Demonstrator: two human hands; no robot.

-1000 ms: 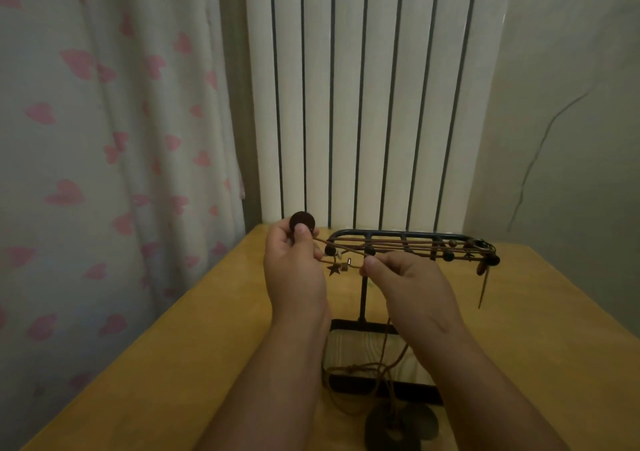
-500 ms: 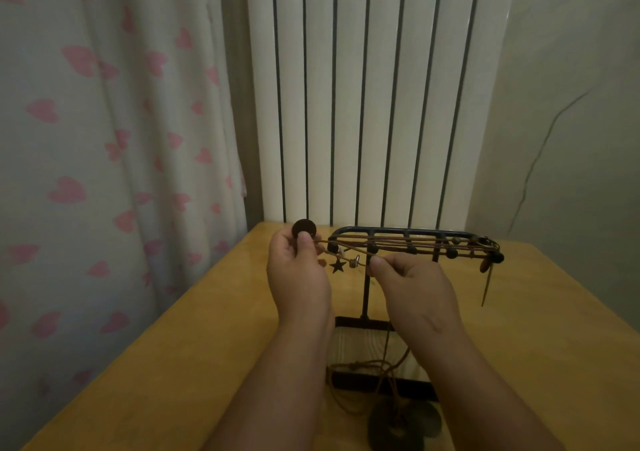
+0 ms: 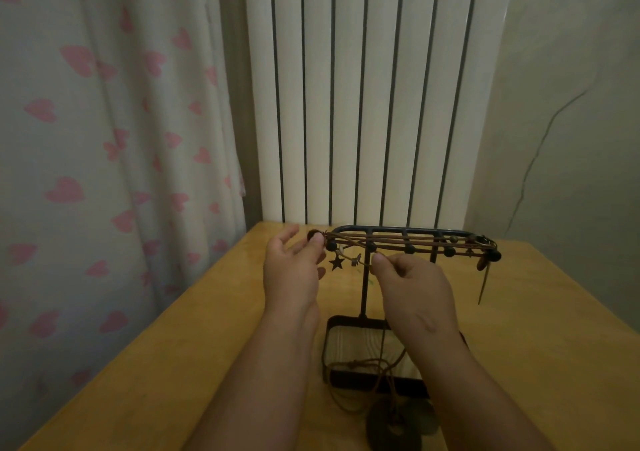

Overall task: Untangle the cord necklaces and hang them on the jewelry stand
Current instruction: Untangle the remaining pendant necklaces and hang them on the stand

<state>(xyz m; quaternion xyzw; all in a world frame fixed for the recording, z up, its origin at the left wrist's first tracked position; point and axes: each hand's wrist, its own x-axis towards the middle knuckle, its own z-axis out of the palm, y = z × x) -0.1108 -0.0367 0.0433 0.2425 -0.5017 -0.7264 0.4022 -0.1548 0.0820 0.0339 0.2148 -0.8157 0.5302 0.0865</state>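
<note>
Several cords (image 3: 391,241) lie along the top bar of the stand (image 3: 388,229). Left hand (image 3: 292,270), fingers loose, touches a disc (image 3: 312,234) at its 9 o'clock end; right hand (image 3: 414,286) pinches one of them by the star (image 3: 336,262). Untangling seems in hand; next, pull it gently free.

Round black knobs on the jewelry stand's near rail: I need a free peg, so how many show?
5 round black knobs: left end, three mid-rail, right end; brown cords may hide more.
</note>
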